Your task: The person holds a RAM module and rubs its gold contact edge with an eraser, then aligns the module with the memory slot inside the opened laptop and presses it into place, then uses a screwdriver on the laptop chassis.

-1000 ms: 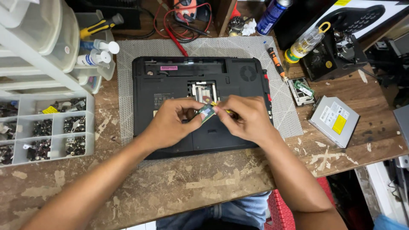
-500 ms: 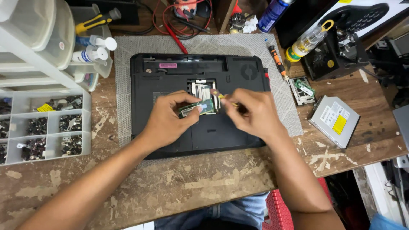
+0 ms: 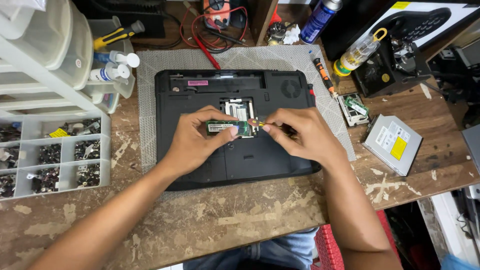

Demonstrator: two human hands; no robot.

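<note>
Workbench [image 3: 240, 220]: screws [image 3: 50, 155] in compartmented tray [image 3: 106, 150]

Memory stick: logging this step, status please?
Left hand pinches memory stick over open laptop bay. Right hand holds small tool beside it. Nothing blocking.

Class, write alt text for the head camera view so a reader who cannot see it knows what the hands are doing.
Two hands work over an upturned black laptop on a worn wooden table: the left hand pinches a green memory module at the open slot, the right hand holds a thin tool against it. A parts tray sits left, an optical drive right.
</note>
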